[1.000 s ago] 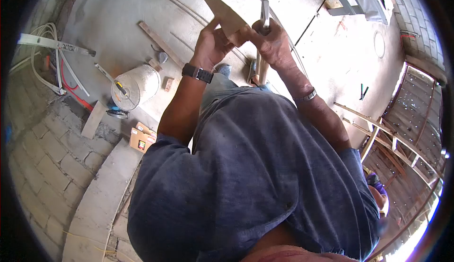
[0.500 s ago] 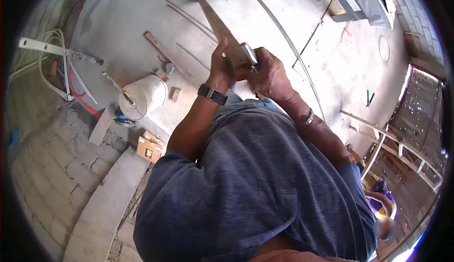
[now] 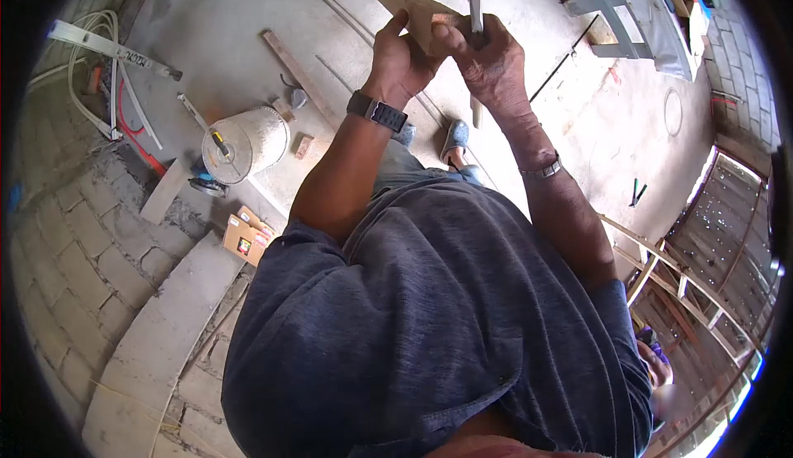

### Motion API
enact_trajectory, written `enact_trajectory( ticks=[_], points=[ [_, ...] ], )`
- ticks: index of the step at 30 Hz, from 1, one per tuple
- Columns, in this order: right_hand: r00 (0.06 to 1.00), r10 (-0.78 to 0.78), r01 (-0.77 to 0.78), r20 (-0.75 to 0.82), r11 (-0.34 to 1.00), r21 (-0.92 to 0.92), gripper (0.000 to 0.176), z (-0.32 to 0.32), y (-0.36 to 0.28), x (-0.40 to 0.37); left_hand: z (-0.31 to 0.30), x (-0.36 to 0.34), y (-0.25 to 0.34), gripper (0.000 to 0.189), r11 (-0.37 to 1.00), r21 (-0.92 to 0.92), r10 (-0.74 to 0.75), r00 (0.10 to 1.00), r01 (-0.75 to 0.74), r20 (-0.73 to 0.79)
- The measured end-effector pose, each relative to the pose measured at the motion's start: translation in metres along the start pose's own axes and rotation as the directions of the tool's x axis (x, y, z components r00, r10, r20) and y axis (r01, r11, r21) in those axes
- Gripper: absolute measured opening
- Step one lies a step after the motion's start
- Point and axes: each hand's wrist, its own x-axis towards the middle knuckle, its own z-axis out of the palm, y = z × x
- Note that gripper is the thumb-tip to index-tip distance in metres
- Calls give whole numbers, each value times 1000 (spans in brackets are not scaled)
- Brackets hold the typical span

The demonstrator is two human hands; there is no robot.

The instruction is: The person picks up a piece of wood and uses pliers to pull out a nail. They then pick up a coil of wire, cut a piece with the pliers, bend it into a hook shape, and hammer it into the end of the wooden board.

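Ahead of my body, a tapered wooden board [image 3: 410,8] is held up in both hands, its narrow end pointing away to the upper left. My left hand [image 3: 405,66], below a black watch, is closed around the board's side, thumb along the edge. At the near end, my right hand [image 3: 491,61] has its thumb against the wood. The same hand grips what looks like a hammer [image 3: 476,5]: its flat metal head stands up above the fingers, and a handle end shows beneath the palm. Most of the handle is hidden.
A white bucket [image 3: 268,140] stands at left, near a spirit level [image 3: 107,45], hoses and a cardboard box [image 3: 246,237]. Wooden strips [image 3: 293,78] lie on the concrete floor. At right are pliers [image 3: 637,194], a wooden ladder-like frame [image 3: 681,280], a grey stand [image 3: 615,20] and another person [image 3: 652,359].
Both hands have moved forward with the board, which has swung to a flatter angle. The metal head in my right hand has turned upright, and a clog-shod foot now shows below.
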Motion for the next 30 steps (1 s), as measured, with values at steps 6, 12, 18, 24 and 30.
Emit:
enact_trajectory(
  ticks=[6, 12, 18, 24, 30],
  points=[
    [1000, 3, -3, 21, 1000, -12, 66, 1, -6, -3, 11, -10, -2, 50, 994, 103, 58, 991, -46, -124],
    [996, -76, 76, 52, 997, -7, 64, 0, -2, -10, -4, -15, 4, 60, 996, 53, -68, 998, 69, -11],
    [984, 30, -48, 173, 994, 102, 58, -3, 15, -35, -1, -30, -13, 81, 995, 69, -49, 962, 70, -269],
    [970, 53, -80, 239, 991, 103, 53, -9, 28, -59, -27, -42, -28, 85, 977, 40, -193, 946, 210, -260],
    [952, 122, -168, 280, 975, 145, 47, 0, 53, -82, -48, -47, -44, 60, 945, 156, -223, 916, 287, -333]
  ],
)
